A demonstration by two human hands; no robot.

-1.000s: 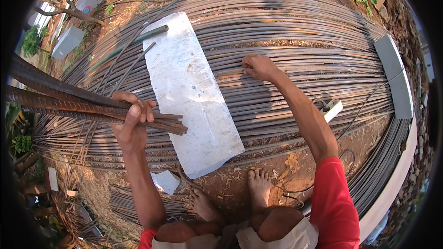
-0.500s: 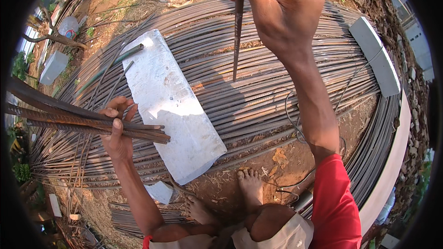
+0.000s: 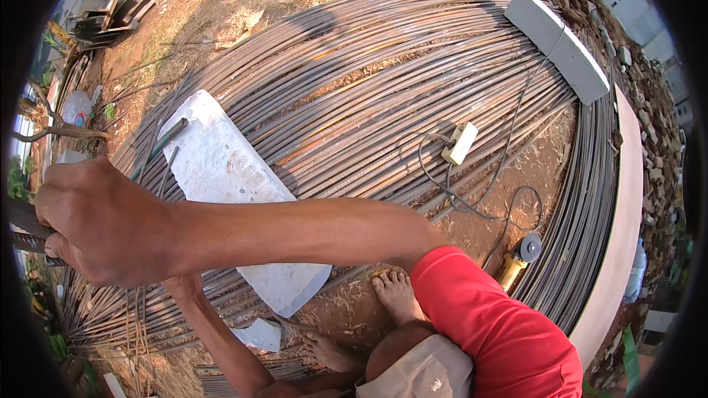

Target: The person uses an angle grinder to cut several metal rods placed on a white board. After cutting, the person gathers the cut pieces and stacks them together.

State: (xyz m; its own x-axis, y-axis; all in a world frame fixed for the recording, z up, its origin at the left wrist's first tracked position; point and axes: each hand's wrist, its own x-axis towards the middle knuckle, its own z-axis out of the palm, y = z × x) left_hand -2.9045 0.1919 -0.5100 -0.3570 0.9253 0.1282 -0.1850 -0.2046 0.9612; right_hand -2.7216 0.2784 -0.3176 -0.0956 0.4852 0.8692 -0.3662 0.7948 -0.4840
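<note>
My right arm reaches across to the left, and my right hand (image 3: 110,221) is closed at a bundle of ribbed steel bars (image 3: 29,242) by the left rim. The bars run into the fist, and their other ends are hidden behind it. Behind and below it is my left hand (image 3: 179,284); only its wrist edge shows, its fingers being covered. Under my right forearm lies a pale concrete slab (image 3: 225,155), with the ends of a green bar (image 3: 171,136) and a thinner bar resting on it.
Long steel bars (image 3: 369,88) cover the ground ahead. Another slab (image 3: 557,44) lies across them at the far right. A white power socket (image 3: 461,144) with a cable and a yellow angle grinder (image 3: 516,259) lie to the right. My bare foot (image 3: 398,296) is below.
My right hand has swung from the upper middle down to the left, over the bundle and my left hand. The view has shifted, bringing the socket and grinder into sight.
</note>
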